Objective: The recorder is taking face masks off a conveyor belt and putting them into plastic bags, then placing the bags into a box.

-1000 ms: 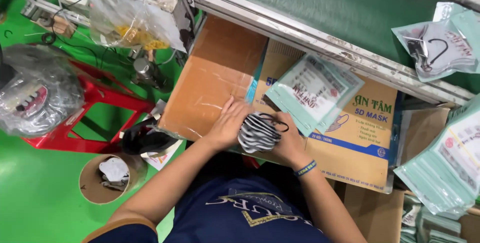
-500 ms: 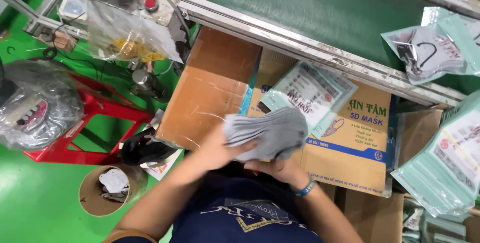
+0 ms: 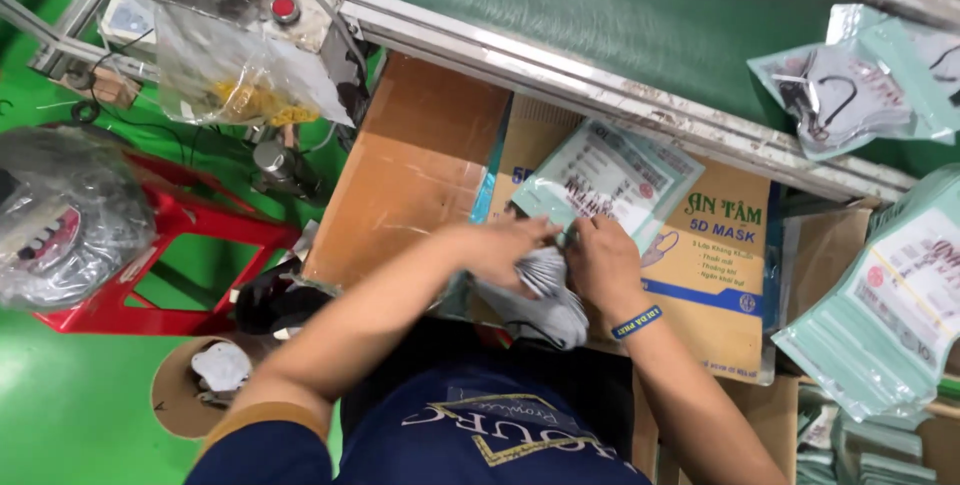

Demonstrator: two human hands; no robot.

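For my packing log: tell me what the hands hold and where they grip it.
Both hands, left hand and right hand, pinch a folded stack of grey fabric face masks at its upper end, beside the pale green flat plastic pouch.

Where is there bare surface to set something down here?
Bare: the brown cardboard flap left of both hands, and the green conveyor belt above the metal rail. Crowded: the printed carton under the pouch, and the pouch stack at right.

Both bare forearms reach forward from the torso, converging at centre. Left hand [image 3: 505, 245] and right hand [image 3: 600, 263] sit nearly touching, fingers curled closed in a grasp. Blue band on right wrist.
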